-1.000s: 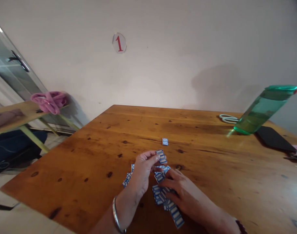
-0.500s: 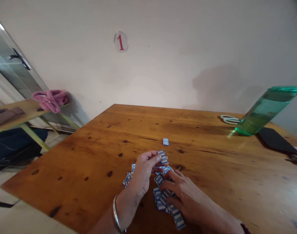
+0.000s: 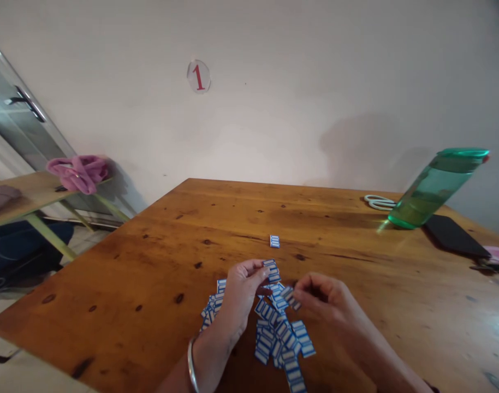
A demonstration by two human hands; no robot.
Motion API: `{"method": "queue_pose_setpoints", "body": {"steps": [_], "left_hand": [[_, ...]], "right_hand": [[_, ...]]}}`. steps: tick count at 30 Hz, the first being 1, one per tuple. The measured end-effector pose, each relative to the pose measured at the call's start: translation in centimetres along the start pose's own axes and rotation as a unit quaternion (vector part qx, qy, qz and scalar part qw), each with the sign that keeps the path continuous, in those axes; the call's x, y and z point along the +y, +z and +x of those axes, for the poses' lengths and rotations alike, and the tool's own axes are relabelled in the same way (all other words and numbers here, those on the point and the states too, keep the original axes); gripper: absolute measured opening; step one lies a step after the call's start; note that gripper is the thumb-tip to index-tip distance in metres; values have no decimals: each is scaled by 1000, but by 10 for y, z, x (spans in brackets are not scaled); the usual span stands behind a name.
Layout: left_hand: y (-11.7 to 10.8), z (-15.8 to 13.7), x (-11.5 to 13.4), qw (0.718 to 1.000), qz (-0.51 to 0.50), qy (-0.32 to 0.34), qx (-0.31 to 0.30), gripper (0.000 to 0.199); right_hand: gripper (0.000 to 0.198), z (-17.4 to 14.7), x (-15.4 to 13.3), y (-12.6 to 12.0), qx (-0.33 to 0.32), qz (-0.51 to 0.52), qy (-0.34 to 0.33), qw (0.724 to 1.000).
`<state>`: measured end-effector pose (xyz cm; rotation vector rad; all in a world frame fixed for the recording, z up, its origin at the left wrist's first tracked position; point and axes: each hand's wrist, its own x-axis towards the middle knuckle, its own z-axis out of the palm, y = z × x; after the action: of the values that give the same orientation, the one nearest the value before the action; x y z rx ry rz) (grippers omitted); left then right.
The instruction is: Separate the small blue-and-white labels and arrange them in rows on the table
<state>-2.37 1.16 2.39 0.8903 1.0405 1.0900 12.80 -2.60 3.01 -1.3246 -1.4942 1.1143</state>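
Note:
My left hand [image 3: 245, 284] pinches a small blue-and-white label sheet [image 3: 272, 271] between thumb and fingers, just above the table. In my right hand [image 3: 325, 297] is another label sheet [image 3: 290, 297], held at its edge by thumb and fingertips and slightly blurred. Beneath and between the hands lies a loose pile of label sheets [image 3: 286, 333], overlapping at many angles. A second pile of label sheets [image 3: 212, 305] is partly hidden behind my left forearm. Farther out, a small stack of the same sheets [image 3: 274, 241] lies by itself on the table.
The wooden table [image 3: 151, 262] meets a white wall. At the right stand a green water bottle [image 3: 433, 191], a coiled white cable [image 3: 378, 202] and a flat black device [image 3: 454, 236]. A pink cloth [image 3: 81, 173] rests on a side table at the left.
My right hand has lifted off the pile, taking one label sheet up and away from it. More of the pile now shows. My left hand still holds its sheet in nearly the same place.

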Motion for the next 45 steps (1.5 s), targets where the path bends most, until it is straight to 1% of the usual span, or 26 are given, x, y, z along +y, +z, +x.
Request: {"method": "queue_pose_setpoints", "body": {"steps": [1,3,6,10,16,27,33,38,45], "left_hand": [[1,0,-2,1000,7,2,-4,14],[4,-2,-7,1000,22,4,-16,12],[8,-3,-12,998,53,-4,-41,11],[10,-6,-15,995,83,-12,-57,15],[12,-7,-14,995,83,-11,-61,14],[13,-7,-13,995,74,-18,-62,13],[14,-7,-13,996,48,-26,-65,11],[16,-6,-15,997,36,-24,-67,11],[16,-8,-13,996,39,-27,-70,12]], "right_hand": [[20,1,0,-2,29,40,17,999],[24,3,0,-3,69,87,36,993],[26,6,1,-1,91,105,44,989],[26,9,9,3,98,76,25,992],[23,11,19,3,113,41,11,993],[22,11,21,3,115,10,4,993],[24,11,19,4,109,-12,9,994],[22,10,17,4,119,-25,5,993],[23,10,15,4,121,-31,2,992]]}}
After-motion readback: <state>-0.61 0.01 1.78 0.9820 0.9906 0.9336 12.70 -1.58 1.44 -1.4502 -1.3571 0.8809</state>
